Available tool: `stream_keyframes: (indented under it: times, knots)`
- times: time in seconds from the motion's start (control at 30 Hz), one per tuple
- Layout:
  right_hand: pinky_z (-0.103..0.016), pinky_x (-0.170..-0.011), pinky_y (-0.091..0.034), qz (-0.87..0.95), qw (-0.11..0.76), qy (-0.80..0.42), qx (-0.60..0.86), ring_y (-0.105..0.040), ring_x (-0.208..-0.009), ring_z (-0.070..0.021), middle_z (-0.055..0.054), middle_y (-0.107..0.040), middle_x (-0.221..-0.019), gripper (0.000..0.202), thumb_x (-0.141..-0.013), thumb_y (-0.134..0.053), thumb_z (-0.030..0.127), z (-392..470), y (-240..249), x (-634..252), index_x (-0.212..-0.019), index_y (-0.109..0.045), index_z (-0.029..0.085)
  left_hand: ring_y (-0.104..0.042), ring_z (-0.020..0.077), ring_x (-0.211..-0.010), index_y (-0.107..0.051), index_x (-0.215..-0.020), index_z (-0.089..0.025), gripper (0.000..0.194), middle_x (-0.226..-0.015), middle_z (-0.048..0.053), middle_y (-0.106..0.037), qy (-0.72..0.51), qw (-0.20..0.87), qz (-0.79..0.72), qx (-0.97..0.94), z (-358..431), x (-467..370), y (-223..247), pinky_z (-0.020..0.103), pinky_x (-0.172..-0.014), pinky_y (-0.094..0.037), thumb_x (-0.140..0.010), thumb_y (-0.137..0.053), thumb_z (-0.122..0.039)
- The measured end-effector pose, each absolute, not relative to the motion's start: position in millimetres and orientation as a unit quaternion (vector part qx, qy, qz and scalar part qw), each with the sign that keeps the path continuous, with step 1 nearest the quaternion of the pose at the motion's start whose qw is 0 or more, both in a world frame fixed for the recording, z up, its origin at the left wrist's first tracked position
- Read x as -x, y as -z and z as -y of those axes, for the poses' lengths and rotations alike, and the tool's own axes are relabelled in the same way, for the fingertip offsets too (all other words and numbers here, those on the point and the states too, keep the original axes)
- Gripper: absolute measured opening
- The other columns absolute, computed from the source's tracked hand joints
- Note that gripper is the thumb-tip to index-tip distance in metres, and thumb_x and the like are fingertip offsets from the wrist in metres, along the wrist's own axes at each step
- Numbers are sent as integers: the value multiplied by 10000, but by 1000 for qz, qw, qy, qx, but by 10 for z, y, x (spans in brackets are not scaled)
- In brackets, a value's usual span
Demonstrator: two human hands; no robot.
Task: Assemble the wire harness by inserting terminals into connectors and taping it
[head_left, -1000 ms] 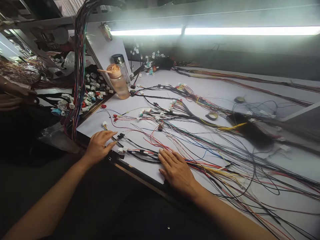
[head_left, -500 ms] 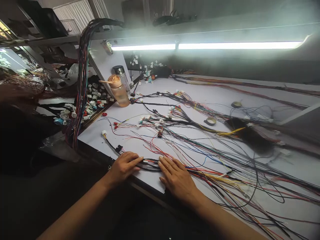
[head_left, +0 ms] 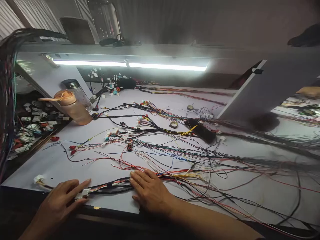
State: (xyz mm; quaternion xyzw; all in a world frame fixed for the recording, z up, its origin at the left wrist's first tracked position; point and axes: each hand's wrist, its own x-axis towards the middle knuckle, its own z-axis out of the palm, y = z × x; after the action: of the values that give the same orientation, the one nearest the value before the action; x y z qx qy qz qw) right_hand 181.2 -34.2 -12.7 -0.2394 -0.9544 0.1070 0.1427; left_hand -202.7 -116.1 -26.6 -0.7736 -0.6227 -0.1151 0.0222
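My left hand point(head_left: 61, 201) is at the table's front edge on the left, its thumb and index finger on either side of a white plug connector point(head_left: 86, 192). From that connector a wire bundle point(head_left: 112, 185) in black, red and white runs right along the edge. My right hand point(head_left: 151, 191) lies flat over this bundle, fingers together and stretched out, covering part of it. Past the right hand the wires fan out loosely. Another white connector point(head_left: 39, 179), on a short lead, sits beyond my left knuckles.
A peach bottle point(head_left: 77, 111) and a dark-lidded clear bottle point(head_left: 80, 95) stand at the back left. Tape point(head_left: 173, 124), a black phone-like slab point(head_left: 202, 130) and more wire harnesses point(head_left: 160, 128) lie across the table. A white partition point(head_left: 250, 93) rises right; another person's hand point(head_left: 308, 91) shows beyond it.
My view has swung right. My left hand has moved left along the bundle, away from my right hand, and a white connector now shows between its fingers. My right hand stays on the bundle.
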Motion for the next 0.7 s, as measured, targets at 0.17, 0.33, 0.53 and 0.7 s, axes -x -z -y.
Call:
stream_keyframes:
  times: [0.17, 0.33, 0.53, 0.7]
  knots:
    - [-394, -1139, -306, 955, 139, -110, 240, -339, -1397, -178, -59, -370, -1516, 505, -1012, -316, 422, 336, 114, -1820, -1426, -395, 144, -633, 184, -827, -656, -1176, -409, 405, -918, 14, -644, 119, 11, 636, 762, 1190, 2098, 335, 258, -699, -517, -798, -602, -544]
    - [-400, -1145, -298, 956, 135, -110, 237, -334, -1401, -186, -57, -366, -1519, 507, -1013, -303, 428, 328, 103, -1825, -1427, -387, 147, -648, 198, -851, -589, -1261, -417, 499, -973, 4, -666, 128, -7, 638, 760, 1205, 2074, 271, 277, -702, -536, -776, -638, -523]
    - [-408, -1164, -251, 952, 127, -129, 245, -366, -1384, -193, -78, -394, -1502, 491, -1014, -315, 400, 352, 73, -1793, -1433, -366, 150, -631, 256, -997, -588, -1258, -309, 412, -1120, 50, -668, 215, 65, 617, 755, 864, 1553, -80, 393, -844, -504, -885, -521, -470]
    - [-418, -1151, -235, 944, 188, -146, 230, -498, -1273, -159, -29, -572, -1361, 335, -1004, -372, 380, 150, -92, -1894, -1254, -545, 239, -622, 209, -1029, -575, -1220, -212, 309, -1111, 86, -671, 315, 75, 495, 806, 319, 471, -245, 357, -900, -498, -918, -508, -205]
